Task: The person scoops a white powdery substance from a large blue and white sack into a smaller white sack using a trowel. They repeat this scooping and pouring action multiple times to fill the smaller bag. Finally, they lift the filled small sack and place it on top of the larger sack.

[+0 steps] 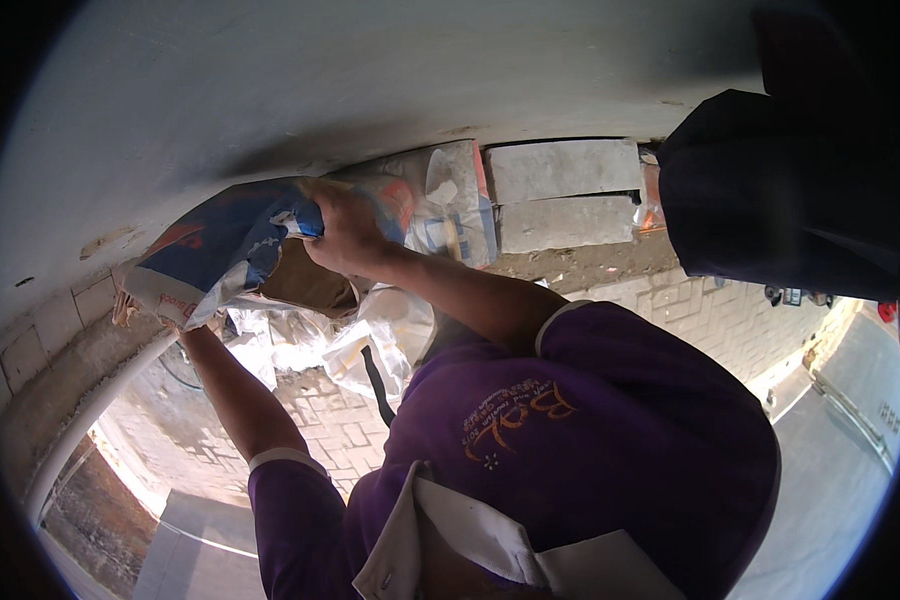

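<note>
A large blue and white paper sack (220,235), printed in places with red, is held up in front of me against the wall. Its mouth is torn, and the brown inner paper (308,280) shows through the opening. My right hand (342,228) is closed on the crumpled upper edge beside the tear. At the sack's lower left end, my left hand (182,326) holds it from below, with most of its fingers hidden behind the paper. What the sack contains cannot be seen.
Pale wall (420,70) rises ahead. Right of the sack stand another printed sack (460,200) and grey concrete blocks (562,172). White plastic sacking (385,335) lies below, on paving (335,425). A large dark cloth-like shape (760,200) fills the upper right.
</note>
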The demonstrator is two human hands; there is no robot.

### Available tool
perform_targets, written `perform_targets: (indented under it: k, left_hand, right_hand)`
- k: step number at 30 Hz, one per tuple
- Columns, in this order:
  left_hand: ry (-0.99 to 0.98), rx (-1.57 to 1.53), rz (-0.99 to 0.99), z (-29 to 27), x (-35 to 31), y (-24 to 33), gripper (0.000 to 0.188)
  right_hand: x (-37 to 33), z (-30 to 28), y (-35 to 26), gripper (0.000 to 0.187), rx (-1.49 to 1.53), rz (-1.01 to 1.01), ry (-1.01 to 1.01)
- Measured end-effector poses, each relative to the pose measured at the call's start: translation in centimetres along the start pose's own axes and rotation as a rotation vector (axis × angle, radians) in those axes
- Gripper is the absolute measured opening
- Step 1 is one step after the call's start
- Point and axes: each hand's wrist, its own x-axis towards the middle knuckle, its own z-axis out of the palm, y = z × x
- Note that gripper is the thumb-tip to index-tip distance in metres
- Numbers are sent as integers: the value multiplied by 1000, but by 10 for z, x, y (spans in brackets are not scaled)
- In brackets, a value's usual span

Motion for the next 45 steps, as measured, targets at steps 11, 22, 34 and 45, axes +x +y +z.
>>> perform_targets:
  k: [11, 22, 34, 45]
  left_hand:
    - [42, -26, -80, -34, -57, -27, 52]
    - [54, 9, -70, -35, -23, -10, 50]
    - [37, 41, -146, -79, -4, -19, 46]
    - [47, -12, -226, -48, -112, -74, 44]
  right_hand:
    - [-4, -53, 19, 35, 47, 5, -213]
    - [-10, -111, -13, 49, -475, 285, -894]
    - [-48, -117, 20, 39, -307, 132, -838]
    - [-23, -164, 69, 41, -295, 372, -808]
